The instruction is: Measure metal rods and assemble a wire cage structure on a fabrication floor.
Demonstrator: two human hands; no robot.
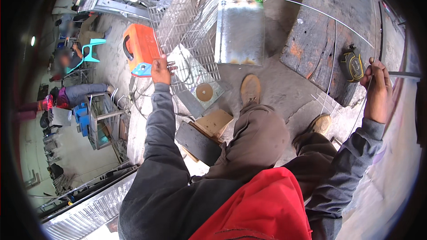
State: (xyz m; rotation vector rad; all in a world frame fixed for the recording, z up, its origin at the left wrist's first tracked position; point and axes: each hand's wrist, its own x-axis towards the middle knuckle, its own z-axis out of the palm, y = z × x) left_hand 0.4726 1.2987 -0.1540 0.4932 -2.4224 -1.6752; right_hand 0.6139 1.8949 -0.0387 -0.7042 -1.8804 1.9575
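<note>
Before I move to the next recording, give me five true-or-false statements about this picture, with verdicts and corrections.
1. The tape measure is black and yellow. True.
2. The left hand is the one closer to the tape measure. False: the left hand appears beside the orange machine; the right hand is by the tape measure.
3. The round disc is bright blue. False: the disc is brown.
4. The shiny metal piece lies to the right of the orange machine in the picture. True.
5. The person's sleeves are white. False: the sleeves are dark grey.
</note>
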